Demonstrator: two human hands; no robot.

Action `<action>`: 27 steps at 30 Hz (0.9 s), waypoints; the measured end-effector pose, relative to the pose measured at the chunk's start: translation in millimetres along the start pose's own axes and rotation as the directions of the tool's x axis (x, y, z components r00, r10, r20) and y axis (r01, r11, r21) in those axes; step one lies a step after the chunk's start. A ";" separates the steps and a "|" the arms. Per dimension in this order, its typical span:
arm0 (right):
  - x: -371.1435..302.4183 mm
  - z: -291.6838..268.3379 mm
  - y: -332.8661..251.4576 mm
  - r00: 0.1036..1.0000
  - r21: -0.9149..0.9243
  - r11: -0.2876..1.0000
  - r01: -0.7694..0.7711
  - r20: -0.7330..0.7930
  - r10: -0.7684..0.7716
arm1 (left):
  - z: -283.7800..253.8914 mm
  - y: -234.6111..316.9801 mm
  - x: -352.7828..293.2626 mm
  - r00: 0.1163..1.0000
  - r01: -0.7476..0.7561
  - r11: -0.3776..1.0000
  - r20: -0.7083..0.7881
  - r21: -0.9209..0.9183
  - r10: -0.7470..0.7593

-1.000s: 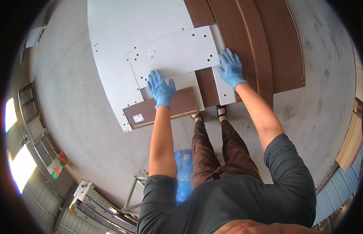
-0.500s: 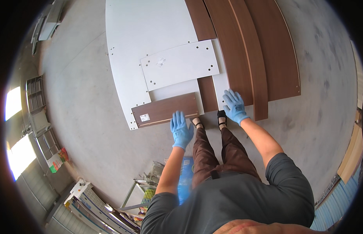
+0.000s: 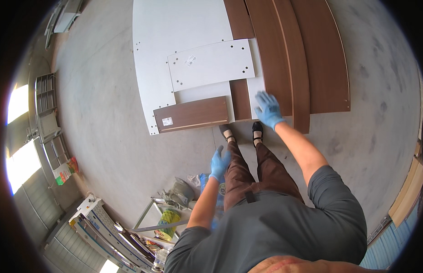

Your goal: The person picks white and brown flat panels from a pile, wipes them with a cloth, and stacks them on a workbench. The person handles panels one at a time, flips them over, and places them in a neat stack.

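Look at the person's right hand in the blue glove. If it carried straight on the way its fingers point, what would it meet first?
Probably the narrow white panel strip just ahead of the right hand, between the brown boards. The fingers point up the picture over its near end; height above it is unclear.

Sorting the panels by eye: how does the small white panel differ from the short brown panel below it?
The small white panel is pale, larger and shows drilled holes at its corners; the short brown panel is dark wood-toned and narrower, with no holes visible. The white one carries its sticker near the top middle, the brown one near its left end. Both lie flat on the big white board.
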State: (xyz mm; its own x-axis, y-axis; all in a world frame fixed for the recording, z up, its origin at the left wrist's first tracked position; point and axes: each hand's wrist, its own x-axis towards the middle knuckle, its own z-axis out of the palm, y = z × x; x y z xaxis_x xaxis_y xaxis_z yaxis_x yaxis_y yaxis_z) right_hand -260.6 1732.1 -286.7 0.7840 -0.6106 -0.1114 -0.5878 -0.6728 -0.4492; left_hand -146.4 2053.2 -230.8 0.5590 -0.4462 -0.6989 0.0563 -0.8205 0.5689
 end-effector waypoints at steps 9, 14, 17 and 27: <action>218.7 -4.4 13.7 0.994 -0.302 0.952 0.045 -0.081 -0.073 | 10.7 113.9 153.3 0.990 -0.016 0.450 0.049 -0.893 0.133; 230.1 10.1 11.0 0.987 -0.386 0.909 0.159 0.056 -0.148 | 7.3 148.9 206.0 0.945 -0.243 0.957 -0.260 -0.157 0.198; 210.3 24.6 15.7 0.976 -0.335 0.917 0.214 0.033 -0.216 | -16.9 145.2 233.7 0.796 -0.250 0.790 -0.345 0.560 0.497; 187.2 31.1 26.3 0.964 -0.203 0.949 0.241 -0.063 -0.258 | -46.6 108.4 259.1 0.839 -0.236 0.653 -0.187 0.720 0.511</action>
State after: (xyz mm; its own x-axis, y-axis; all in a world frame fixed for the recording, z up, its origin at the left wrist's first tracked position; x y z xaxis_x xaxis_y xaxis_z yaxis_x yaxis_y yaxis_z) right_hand -123.1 1613.1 -346.9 0.8951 -0.4412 0.0646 -0.4094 -0.8705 -0.2732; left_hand 43.1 1865.2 -330.0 0.6529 -0.7264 -0.2147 -0.6909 -0.6873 0.2241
